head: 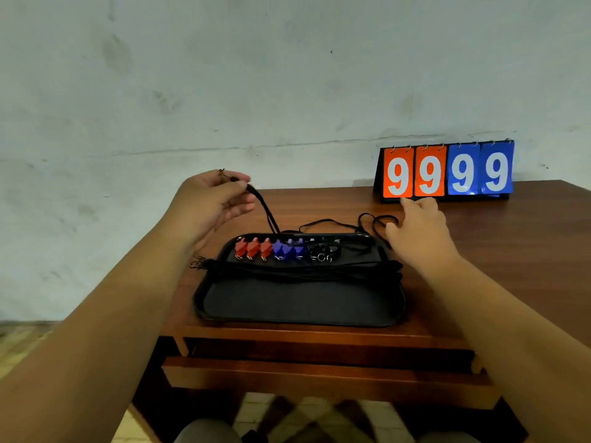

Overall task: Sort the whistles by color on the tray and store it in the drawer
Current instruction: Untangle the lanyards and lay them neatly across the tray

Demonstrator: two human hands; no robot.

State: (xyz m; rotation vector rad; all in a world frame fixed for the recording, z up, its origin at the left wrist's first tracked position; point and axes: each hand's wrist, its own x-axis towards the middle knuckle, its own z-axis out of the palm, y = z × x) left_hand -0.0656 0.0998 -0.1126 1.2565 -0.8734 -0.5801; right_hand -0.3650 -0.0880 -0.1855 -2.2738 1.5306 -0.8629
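Note:
A black tray (297, 305) sits on the wooden table. Along its far edge lie three red whistles (252, 248), then three blue whistles (287, 250), then black whistles (321, 251) at the right. Black lanyards (300, 268) stretch across the tray's middle. My left hand (214, 199) is raised above the tray's far left corner, pinching a black cord (267, 212) that runs down to the tray. My right hand (419, 231) hovers past the tray's far right corner with fingers spread, over loose cord loops (371, 220) on the table.
A flip scoreboard (446, 171) showing 9999 in orange and blue stands at the back right of the table (511, 251). A drawer (319, 375) stands slightly open below the table's front edge. A pale wall rises behind.

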